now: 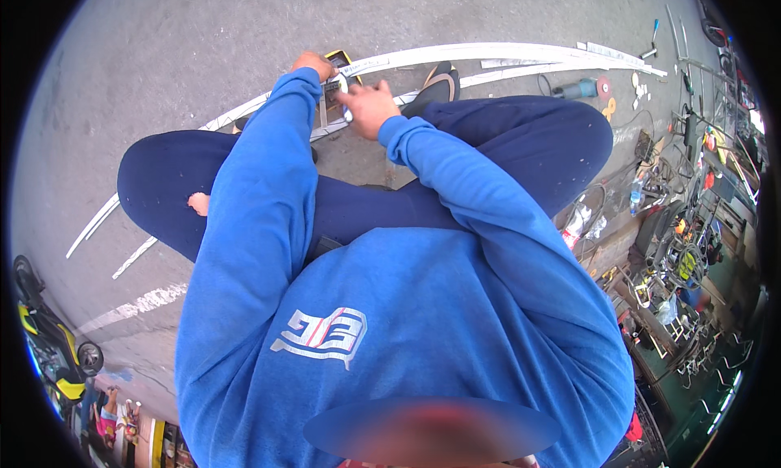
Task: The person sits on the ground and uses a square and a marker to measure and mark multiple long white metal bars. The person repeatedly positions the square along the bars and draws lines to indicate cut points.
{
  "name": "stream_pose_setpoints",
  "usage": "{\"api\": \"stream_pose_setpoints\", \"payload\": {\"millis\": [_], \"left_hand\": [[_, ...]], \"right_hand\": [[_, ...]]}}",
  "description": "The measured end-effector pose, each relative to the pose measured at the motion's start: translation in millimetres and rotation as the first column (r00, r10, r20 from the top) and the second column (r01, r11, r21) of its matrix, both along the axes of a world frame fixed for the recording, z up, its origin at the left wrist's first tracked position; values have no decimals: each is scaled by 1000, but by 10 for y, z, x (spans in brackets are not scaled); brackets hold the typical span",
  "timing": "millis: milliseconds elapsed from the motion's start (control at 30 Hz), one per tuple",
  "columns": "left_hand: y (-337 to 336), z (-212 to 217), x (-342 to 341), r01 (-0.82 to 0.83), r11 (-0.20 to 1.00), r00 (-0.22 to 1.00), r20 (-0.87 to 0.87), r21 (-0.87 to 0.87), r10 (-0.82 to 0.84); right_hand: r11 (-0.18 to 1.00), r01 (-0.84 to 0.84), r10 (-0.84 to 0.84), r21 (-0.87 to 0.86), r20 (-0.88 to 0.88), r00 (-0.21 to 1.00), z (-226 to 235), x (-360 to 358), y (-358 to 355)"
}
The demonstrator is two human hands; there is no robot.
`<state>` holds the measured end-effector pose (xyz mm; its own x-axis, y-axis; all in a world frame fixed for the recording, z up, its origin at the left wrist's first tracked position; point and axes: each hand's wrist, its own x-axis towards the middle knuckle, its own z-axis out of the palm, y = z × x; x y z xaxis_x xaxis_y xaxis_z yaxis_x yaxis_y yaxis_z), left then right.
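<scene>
Two long, narrow white strips (455, 52) run across the ground beyond my legs, curved toward their ends. My left hand (316, 65) is closed at the strips, beside a yellow-and-black object (340, 58) that its fingers partly cover; what it grips is hidden. Just right of it, my right hand (372, 108) reaches in with bent fingers, slightly blurred. Its fingertips meet a small white rounded object (345, 86) between my hands, whose kind I cannot make out. Short crosspieces (323, 110) seem to lie between the strips beneath my hands.
My shod foot (439, 86) is by the strips. An angle grinder (576, 89) with a reddish disc lies to the right, near a blue-handled tool (652, 37). Cables, a bottle (635, 198) and scrap metal clutter the far right. A yellow-and-black motorcycle (57, 346) stands lower left.
</scene>
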<state>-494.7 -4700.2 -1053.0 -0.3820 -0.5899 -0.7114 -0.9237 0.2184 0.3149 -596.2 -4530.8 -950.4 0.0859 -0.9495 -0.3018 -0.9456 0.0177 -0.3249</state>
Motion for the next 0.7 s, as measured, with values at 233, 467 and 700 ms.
{"api": "stream_pose_setpoints", "payload": {"millis": [233,467,700], "left_hand": [[142,310,-3,-103,995,989,-103,12,104],[160,126,46,-129,992,982,-141,15,130],[163,68,184,-135,991,976,-171,13,135]], "right_hand": [[857,495,-449,-144,266,853,-311,-859,-137],[882,459,-391,-104,380,838,-632,-1002,-266],[869,490,-427,-71,393,814,-643,-885,-214]]}}
